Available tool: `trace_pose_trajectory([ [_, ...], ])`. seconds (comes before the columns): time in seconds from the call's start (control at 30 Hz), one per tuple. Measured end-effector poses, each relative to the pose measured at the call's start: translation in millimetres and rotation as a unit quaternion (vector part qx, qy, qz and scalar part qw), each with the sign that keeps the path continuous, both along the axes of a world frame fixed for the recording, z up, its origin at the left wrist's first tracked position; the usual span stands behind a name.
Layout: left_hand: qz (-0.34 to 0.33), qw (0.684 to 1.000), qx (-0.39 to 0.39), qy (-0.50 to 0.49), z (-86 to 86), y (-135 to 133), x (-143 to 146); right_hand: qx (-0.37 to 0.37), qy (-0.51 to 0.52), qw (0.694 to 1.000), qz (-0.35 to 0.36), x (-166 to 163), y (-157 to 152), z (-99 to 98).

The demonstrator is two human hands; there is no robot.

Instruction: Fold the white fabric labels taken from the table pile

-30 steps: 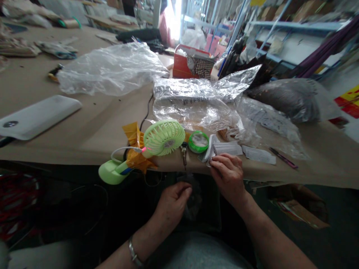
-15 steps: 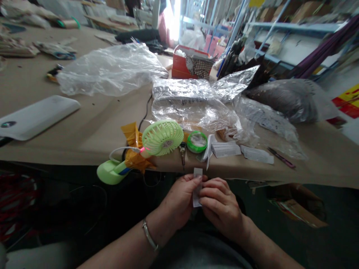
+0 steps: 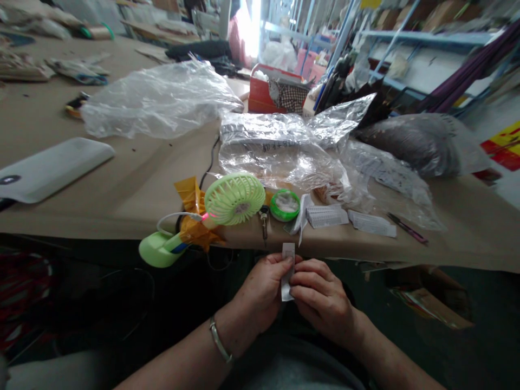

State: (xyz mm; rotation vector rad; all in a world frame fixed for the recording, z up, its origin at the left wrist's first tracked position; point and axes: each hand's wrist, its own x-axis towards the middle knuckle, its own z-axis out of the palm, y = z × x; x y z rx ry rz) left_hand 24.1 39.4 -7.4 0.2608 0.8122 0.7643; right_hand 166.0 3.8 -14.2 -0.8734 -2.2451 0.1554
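Between both hands, just below the table's front edge, is a narrow white label strip (image 3: 286,290), standing nearly upright. My left hand (image 3: 262,290) is closed on it, with the thumb lying across its upper part. From the other side, the curled fingers of my right hand (image 3: 323,298) grip its right edge. Printing on the strip is too faint to read. On the table above the hands lie stacks of printed white labels (image 3: 327,215), a green round tub (image 3: 285,205) with something whitish inside, and a small pointed tool (image 3: 264,223).
A green fan (image 3: 234,199) is fixed at the table edge with brown tape (image 3: 195,227). Clear plastic bags (image 3: 280,157) cover the middle. A slim pink-handled tool (image 3: 407,228) lies right, a white device (image 3: 57,169) left. A red box (image 3: 264,95) stands behind.
Both hands and the label strip have shifted very slightly to the right in view. The grip looks the same, and the strip's lower end now bends a little.
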Motion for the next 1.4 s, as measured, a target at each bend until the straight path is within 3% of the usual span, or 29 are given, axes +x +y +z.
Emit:
trace_pose_trajectory([
  [0.13,-0.007,1.000,0.001,0.004,-1.6,-1,-1,0.002,-0.020,1.000,-0.009,13,4,0.6],
  [0.23,-0.037,0.997,0.010,0.064,-2.1,-3,-4,0.031,-0.034,0.989,-0.138,30,18,-0.7],
  [0.33,-0.058,0.992,0.033,0.106,-4.7,-6,-5,0.037,-0.106,0.956,-0.270,45,35,-3.2],
  [0.43,-0.065,0.990,0.039,0.119,-7.4,-9,-6,0.021,-0.175,0.937,-0.301,52,44,-6.2],
  [0.53,-0.069,0.988,0.027,0.138,-6.7,-10,-6,0.030,-0.164,0.942,-0.291,55,44,-8.4],
  [0.73,-0.059,0.991,-0.020,0.116,1.9,-10,-10,0.042,-0.017,0.968,-0.249,62,40,-7.8],
  [0.9,-0.075,0.995,-0.034,0.059,1.2,-11,-10,-0.014,0.079,0.984,-0.157,37,14,-4.4],
  [1.07,-0.050,0.999,-0.015,-0.009,-4.1,-13,-8,-0.028,0.039,0.999,-0.025,0,-13,-9.0],
  [1.23,-0.008,0.999,-0.039,-0.006,-7.5,-15,-9,-0.005,-0.005,1.000,-0.007,-7,-16,-11.6],
  [1.4,-0.045,0.999,-0.008,-0.009,-9.9,-18,-9,-0.020,-0.012,1.000,0.013,-5,-17,-7.6],
])
